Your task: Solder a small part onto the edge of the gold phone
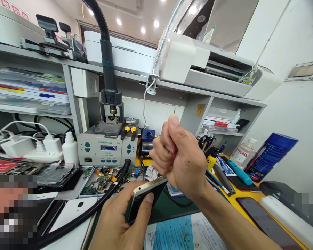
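My left hand [125, 211] grips a phone [146, 189] with a gold-coloured edge, its thumb on the dark face and its fingers behind. The phone is tilted, its edge turned up toward the camera. My right hand [181, 152] is raised at the phone's far right corner, closed in a fist with the thumb on top. A thin pointed metal tip [174, 110] sticks up just beyond that thumb; the rest of the tool is hidden in the fist. Below the hands lies a blue and white printed sheet [179, 234] on a green mat.
Behind stands a grey soldering station [101, 149], its black hose [104, 201] curving across the left front. A tray [80, 191] of circuit parts and several phones lie left. Tools, a clear bottle [243, 152] and a dark phone [266, 218] are at the right.
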Action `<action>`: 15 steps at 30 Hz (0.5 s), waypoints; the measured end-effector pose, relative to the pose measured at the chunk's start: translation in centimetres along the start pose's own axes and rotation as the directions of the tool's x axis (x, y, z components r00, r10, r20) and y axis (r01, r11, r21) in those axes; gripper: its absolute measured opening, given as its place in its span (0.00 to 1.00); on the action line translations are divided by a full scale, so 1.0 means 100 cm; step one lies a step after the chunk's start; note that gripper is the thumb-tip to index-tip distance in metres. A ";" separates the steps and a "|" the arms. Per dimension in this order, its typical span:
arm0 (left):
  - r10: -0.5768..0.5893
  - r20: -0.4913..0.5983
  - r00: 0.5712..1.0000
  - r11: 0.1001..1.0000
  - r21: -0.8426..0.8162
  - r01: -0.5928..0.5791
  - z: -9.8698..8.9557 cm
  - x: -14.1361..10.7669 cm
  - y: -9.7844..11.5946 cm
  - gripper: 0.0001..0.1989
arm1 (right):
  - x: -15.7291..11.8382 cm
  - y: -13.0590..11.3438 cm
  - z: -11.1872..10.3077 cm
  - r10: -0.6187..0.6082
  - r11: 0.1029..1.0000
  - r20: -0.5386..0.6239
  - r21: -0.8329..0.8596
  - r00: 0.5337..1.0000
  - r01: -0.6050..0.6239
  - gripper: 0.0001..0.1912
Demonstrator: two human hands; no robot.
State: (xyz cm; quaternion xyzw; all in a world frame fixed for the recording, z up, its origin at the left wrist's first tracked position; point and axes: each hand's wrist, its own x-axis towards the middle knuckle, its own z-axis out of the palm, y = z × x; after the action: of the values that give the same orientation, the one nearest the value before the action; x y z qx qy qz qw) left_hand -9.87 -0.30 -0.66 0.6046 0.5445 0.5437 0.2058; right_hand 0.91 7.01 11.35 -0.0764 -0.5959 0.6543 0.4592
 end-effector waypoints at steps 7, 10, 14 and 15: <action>0.044 -0.056 0.997 0.997 0.064 -0.041 -0.001 0.001 -0.003 0.10 | 0.001 0.001 -0.001 -0.002 1.000 -0.012 0.019 1.000 0.002 0.28; 0.049 -0.060 0.997 0.995 0.087 -0.044 -0.002 0.002 -0.004 0.10 | 0.001 0.001 -0.002 -0.010 0.999 -0.016 0.041 1.000 0.010 0.29; 0.056 -0.046 0.997 0.995 0.086 -0.052 -0.002 0.002 -0.005 0.11 | 0.003 0.001 -0.004 -0.021 0.998 -0.030 0.057 0.999 0.023 0.28; 0.054 -0.046 0.997 0.995 0.090 -0.050 -0.002 0.001 -0.006 0.10 | 0.003 0.001 -0.004 -0.021 0.998 -0.034 0.060 0.999 0.023 0.27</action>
State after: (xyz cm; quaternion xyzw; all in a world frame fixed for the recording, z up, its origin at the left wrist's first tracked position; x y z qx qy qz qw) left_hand -10.36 -0.07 -1.01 0.6140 0.5571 0.5384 0.1512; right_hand 0.99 7.55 11.32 -0.0667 -0.5689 0.6658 0.4782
